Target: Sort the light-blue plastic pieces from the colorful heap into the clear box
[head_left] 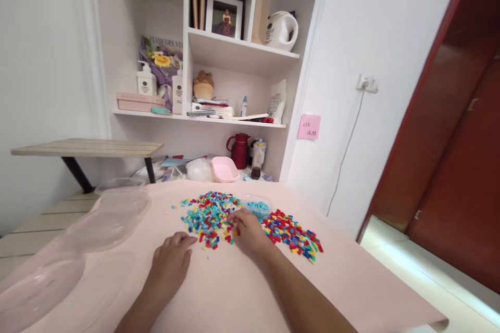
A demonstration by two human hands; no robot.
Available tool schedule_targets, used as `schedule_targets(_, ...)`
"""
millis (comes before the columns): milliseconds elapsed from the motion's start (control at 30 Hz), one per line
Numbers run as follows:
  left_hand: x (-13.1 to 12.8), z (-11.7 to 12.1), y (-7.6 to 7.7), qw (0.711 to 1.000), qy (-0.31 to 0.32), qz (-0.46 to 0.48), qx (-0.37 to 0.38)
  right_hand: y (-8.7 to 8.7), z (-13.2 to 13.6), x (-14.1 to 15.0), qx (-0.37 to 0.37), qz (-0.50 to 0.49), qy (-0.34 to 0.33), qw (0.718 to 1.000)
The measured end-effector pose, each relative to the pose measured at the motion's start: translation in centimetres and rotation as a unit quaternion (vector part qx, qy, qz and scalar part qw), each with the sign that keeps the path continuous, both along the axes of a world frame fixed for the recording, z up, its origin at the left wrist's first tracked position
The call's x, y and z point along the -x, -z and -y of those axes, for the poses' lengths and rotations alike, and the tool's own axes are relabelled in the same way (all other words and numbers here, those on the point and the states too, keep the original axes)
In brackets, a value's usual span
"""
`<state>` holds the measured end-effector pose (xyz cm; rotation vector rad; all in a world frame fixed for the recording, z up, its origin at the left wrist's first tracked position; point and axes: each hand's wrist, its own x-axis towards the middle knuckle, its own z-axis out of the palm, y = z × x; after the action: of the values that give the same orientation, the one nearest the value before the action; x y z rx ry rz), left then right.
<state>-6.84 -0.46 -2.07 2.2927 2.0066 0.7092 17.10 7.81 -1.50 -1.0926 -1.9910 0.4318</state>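
A pile of small coloured building bricks (211, 213) lies on the pink tabletop, mostly light blue, with red, yellow and green among them. At its right edge is my right hand (250, 229), fingers bent down together at the bricks; whatever is between the fingertips is too small to make out. My left hand (172, 256) rests at the near left of this pile, thumb and fingers apart, holding nothing. Behind my right hand stands a clear plastic box (261, 200) with light blue bricks in it. A second pile of mixed bricks (292, 233), largely red, spreads to the right.
Clear plastic trays or lids (109, 218) lie along the left side. At the back are a pink basin (225, 169), a red jug (239, 151) and a bottle (257, 160). A small wooden stand (89, 148) rises at left. Shelves (238, 124) overhang the back.
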Motion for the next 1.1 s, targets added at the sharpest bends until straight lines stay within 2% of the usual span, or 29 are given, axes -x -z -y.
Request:
schedule_targets(100, 0.0, -0.1, -0.1, 1.0, 0.002, -0.002, 0.004, 0.0, -0.3, -0.4, 0.017, -0.058, 0.028, 0.998)
schedule_targets(167, 0.0, -0.1, -0.2, 1.0, 0.003, -0.004, 0.005, 0.0, -0.3, -0.4, 0.016, -0.064, 0.043, 0.997)
schedule_targets(333, 0.0, 0.0, -0.3, 1.0, -0.001, -0.008, 0.007, 0.0, 0.0, 0.2, -0.001, -0.019, 0.041, 0.999)
schedule_targets(533, -0.2, 0.3, -0.5, 1.0, -0.003, -0.013, 0.009, 0.3, 0.4, 0.7, -0.056, 0.067, 0.015, 0.996)
schedule_targets(633, -0.2, 0.4, -0.7, 1.0, -0.004, -0.013, 0.014, -0.2, 0.8, 1.0, -0.073, 0.108, 0.022, 0.991)
schedule_targets(767, -0.4, 0.4, -0.9, 1.0, -0.006, -0.013, 0.02, -1.2, 2.0, 2.1, -0.1, 0.127, -0.052, 0.985)
schedule_targets(900, -0.5, 0.5, -1.0, 1.0, -0.009, -0.009, 0.023, -1.2, 2.3, 3.0, -0.102, 0.147, -0.112, 0.977)
schedule_targets(1100, -0.4, 0.6, -0.9, 1.0, -0.005, -0.002, 0.024, -1.0, 1.1, 0.9, -0.056, 0.104, -0.14, 0.983)
